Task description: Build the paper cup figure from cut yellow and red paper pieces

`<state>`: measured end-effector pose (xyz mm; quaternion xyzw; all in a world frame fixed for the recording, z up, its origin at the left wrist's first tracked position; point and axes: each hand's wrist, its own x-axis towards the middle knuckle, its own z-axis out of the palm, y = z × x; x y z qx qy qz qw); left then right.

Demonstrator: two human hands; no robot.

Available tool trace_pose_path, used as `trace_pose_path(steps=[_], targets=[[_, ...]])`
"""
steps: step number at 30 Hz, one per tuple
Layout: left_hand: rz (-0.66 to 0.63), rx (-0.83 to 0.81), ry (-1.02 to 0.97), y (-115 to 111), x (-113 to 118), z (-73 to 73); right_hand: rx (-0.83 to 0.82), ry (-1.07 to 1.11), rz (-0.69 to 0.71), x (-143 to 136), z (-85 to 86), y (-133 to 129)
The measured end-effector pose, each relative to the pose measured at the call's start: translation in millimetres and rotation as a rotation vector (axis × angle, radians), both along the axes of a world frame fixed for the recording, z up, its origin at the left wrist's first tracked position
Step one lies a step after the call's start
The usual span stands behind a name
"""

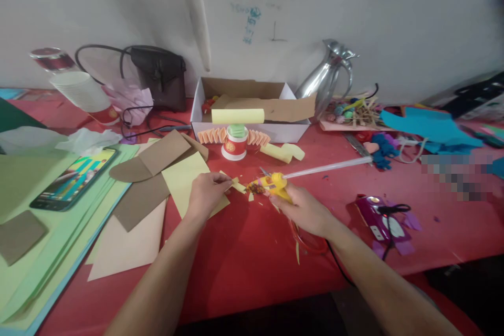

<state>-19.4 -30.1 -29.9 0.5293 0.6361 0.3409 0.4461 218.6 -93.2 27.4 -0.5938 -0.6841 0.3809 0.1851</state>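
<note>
My right hand (305, 209) is wrapped round the handle of a yellow hot glue gun (275, 182), with a long clear glue stick (328, 167) jutting out of its back. The gun's nozzle end points left, close to a small yellow paper strip (238, 186). My left hand (208, 191) pinches the far end of that strip between thumb and fingers. Behind them stands a red and white paper cup (234, 144) with pleated orange paper on both sides and folded green paper in its mouth. A yellow paper sheet (187, 181) lies partly under my left hand.
A white cardboard box (252, 131) stands behind the cup, with a metal jug (326, 76) to its right. Coloured papers and a phone (74, 178) cover the left side. A purple power socket (380, 219) with a plugged-in cable sits at right. Scraps dot the red tablecloth (236, 268).
</note>
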Motion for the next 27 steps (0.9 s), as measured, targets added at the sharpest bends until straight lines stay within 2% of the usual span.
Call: trace_pose_path(steps=[5,8,10,13,15,16,18,21,23,24,25,27], targets=[[0.008,-0.006,-0.035,0,-1,-2.4,0.004,-0.03,-0.037,-2,0.2,-1],[0.009,-0.018,-0.027,0,-1,-0.5,0.025,0.026,-0.092,2,-3.0,1],[0.014,-0.035,-0.04,-1,0,4.0,-0.019,0.133,-0.176,10,-5.8,4],[0.017,-0.095,-0.111,-4,1,16.0,-0.048,0.305,-0.376,34,-9.8,13],[0.004,-0.133,-0.162,-5,1,25.3,-0.017,0.306,-0.525,56,-13.5,21],[-0.01,-0.138,-0.184,-6,0,29.6,-0.011,0.258,-0.581,67,-15.9,25],[-0.047,-0.116,-0.223,-7,-1,36.5,-0.018,0.074,-0.602,90,-21.5,31],[-0.1,-0.056,-0.257,-9,-3,42.5,0.071,-0.423,-0.55,108,-25.9,35],[-0.122,-0.043,-0.265,-10,-4,44.5,0.226,-0.701,-0.538,102,-21.3,32],[-0.132,-0.041,-0.261,-10,-4,45.2,0.319,-0.766,-0.528,93,-16.2,30],[-0.14,-0.039,-0.247,-11,-4,45.7,0.42,-0.784,-0.511,80,-9.7,27],[-0.158,-0.029,-0.208,-13,-3,46.7,0.527,-0.548,-0.355,48,5.3,22]])
